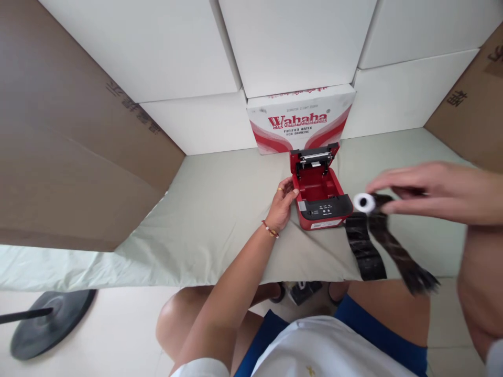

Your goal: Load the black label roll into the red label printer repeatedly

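A red and black receipt printer [322,213] stands on the cloth with its lid [314,152] raised, its red inner bay bare. My left hand [283,205] grips its left side, thumb on the rim and fingers along the outer wall. To the right of the printer, my right hand [428,191] is closed, in a pinch, on a small white paper roll [359,202] whose round end shows a dark hole. A dark, crinkled strip [396,251] trails down below this hand, blurred. Another black strip [365,251] lies on the cloth near the front edge.
Pale green cloth [220,209] covers the table. Behind the printer stands a Wahaha water carton [302,118] before stacked white boxes [188,47]. Brown cardboard panels [78,131] rise at left and right. A black round stand base [53,324] is on the floor.
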A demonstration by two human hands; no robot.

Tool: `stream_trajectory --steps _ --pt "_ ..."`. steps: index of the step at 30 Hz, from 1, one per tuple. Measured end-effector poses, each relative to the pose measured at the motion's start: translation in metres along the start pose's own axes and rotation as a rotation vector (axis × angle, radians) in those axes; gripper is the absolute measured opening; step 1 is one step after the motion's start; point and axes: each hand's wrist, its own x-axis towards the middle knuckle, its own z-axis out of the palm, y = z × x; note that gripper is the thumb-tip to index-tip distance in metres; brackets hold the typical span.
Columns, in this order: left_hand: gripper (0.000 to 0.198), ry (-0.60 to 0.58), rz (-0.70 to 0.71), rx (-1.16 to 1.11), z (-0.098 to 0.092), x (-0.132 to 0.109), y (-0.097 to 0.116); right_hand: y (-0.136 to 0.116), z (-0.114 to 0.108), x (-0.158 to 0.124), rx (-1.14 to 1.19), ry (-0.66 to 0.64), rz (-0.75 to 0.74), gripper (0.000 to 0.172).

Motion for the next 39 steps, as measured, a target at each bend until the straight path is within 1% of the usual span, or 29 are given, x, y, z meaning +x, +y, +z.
stream_trajectory --steps 1,2,3,5,7,10,15,17,19,22,25,27,29,30,31,33,34,36,39 --pt "0.059 0.0 0.002 0.001 0.0 0.0 0.0 -0.011 0.006 0.02 0.023 -0.181 -0.039 0.045" --pt "0.059 -0.001 0.006 0.002 0.001 0.0 0.001 -0.02 0.015 0.038 0.0 -0.206 -0.029 0.041" --pt "0.059 -0.002 0.008 0.001 0.001 -0.001 0.001 -0.027 0.025 0.054 -0.069 -0.184 -0.003 0.038" --pt "0.059 -0.001 0.008 -0.004 0.002 -0.001 0.002 -0.039 0.047 0.076 -0.259 -0.139 0.095 0.038" --pt "0.06 0.0 0.004 -0.01 0.002 -0.001 0.002 -0.047 0.065 0.087 -0.419 -0.123 0.175 0.039" --pt "0.061 -0.003 0.004 -0.009 0.001 0.0 0.001 -0.051 0.079 0.094 -0.518 -0.163 0.209 0.04" --pt "0.061 -0.019 0.006 -0.012 0.0 0.001 -0.002 -0.044 0.087 0.116 -0.508 -0.191 0.18 0.044" --pt "0.06 -0.019 0.006 -0.014 0.0 0.0 -0.002 -0.038 0.089 0.124 -0.465 -0.196 0.144 0.046" --pt "0.058 -0.017 0.008 -0.013 0.0 0.0 -0.001 -0.032 0.089 0.126 -0.393 -0.193 0.091 0.046" --pt "0.057 -0.013 0.011 -0.008 0.001 -0.001 0.0 -0.024 0.083 0.11 -0.199 -0.117 0.024 0.04" --pt "0.057 -0.019 0.017 0.006 0.002 0.0 0.001 -0.02 0.074 0.074 0.046 0.014 -0.107 0.032" --pt "0.059 -0.019 0.023 0.044 0.004 -0.001 0.004 -0.02 0.074 0.046 0.127 0.05 -0.227 0.029" --pt "0.061 0.031 0.045 0.14 0.007 -0.007 0.009 -0.019 0.078 0.02 0.124 0.073 -0.307 0.027" --pt "0.061 0.086 0.07 0.219 0.009 -0.011 0.013 -0.019 0.082 0.01 0.105 0.09 -0.327 0.028" --pt "0.06 0.166 0.113 0.3 0.011 -0.017 0.017 -0.018 0.087 0.001 0.081 0.115 -0.341 0.031" --pt "0.052 0.264 0.26 0.448 0.015 -0.031 0.026 -0.015 0.095 -0.011 0.032 0.171 -0.362 0.035" --pt "0.047 0.258 0.355 0.522 0.017 -0.039 0.03 -0.013 0.098 -0.014 0.014 0.187 -0.366 0.037" --pt "0.037 0.159 0.56 0.689 0.021 -0.052 0.035 -0.008 0.102 -0.016 0.001 0.204 -0.376 0.037" --pt "0.034 -0.026 0.902 0.982 0.028 -0.063 0.037 0.001 0.103 -0.015 0.011 0.229 -0.419 0.036"
